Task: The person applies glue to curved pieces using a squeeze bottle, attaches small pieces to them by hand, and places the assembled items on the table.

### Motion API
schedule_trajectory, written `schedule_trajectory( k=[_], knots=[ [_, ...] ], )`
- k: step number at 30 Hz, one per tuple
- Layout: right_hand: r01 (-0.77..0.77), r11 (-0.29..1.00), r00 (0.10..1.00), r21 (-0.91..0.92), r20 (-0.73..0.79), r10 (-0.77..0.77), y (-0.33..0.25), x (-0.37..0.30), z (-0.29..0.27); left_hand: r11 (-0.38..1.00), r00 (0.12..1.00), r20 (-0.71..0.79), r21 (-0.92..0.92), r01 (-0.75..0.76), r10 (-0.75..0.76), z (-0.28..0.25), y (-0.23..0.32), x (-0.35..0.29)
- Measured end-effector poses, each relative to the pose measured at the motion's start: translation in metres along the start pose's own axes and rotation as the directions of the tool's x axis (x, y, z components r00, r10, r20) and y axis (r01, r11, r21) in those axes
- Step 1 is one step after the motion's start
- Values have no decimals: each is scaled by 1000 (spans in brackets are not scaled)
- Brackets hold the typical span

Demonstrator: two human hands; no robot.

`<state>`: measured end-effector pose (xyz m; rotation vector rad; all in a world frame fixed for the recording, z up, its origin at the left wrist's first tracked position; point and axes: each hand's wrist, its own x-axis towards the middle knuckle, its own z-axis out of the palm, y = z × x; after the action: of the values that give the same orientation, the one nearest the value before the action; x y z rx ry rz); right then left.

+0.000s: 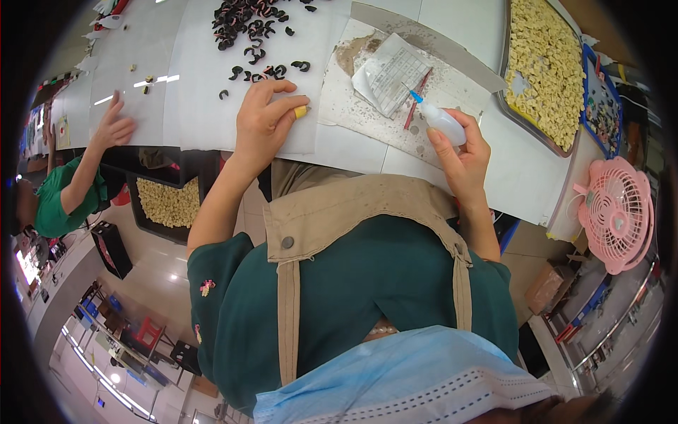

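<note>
My left hand [265, 124] is raised over the white table, thumb and fingers pinched together. At its fingertips shows a yellow bit [301, 112] with a small darker spot at its end; whether it is worn or held I cannot tell. A small translucent squeeze bottle [446, 127] with a blue needle tip is gripped in my right hand [466, 159], tip pointing up and left. Below that tip lie a printed paper sheet [395, 74] and a thin dark red stick [418, 99], both on a stained white board [353, 106]. Black curved pieces with pink parts [247, 25] lie heaped beyond my left hand.
A tray [503, 92] of many pale yellow pieces stands at the right, beside a blue tray [587, 116] and a pink fan [618, 215]. Another tray [169, 230] of pale pieces sits low at left. A co-worker's hand [113, 131] reaches over the table's left part.
</note>
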<state>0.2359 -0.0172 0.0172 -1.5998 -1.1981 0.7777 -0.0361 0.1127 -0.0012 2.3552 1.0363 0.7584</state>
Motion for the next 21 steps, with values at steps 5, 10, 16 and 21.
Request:
schedule_trajectory(
  k=[5, 10, 16, 21],
  knots=[
    [4, 1000, 1000, -1, 0, -4, -5, 1, 0, 995, 998, -56, -97, 29, -34, -2, 5, 5],
    [24, 1000, 1000, 13, -10, -24, -5, -1, 1, 1000, 998, -62, 0, 2, -2, 0, 6, 0],
    [-108, 982, 994, 152, 3, 109, -2, -10, -4, 858, 967, 85, -447, 254, -242, 8, 33, -13],
    [-50, 968, 998, 246, -30, 59, 4, -13, -4, 152, 889, 399, -887, 437, -225, 41, 64, -22]
  ],
)
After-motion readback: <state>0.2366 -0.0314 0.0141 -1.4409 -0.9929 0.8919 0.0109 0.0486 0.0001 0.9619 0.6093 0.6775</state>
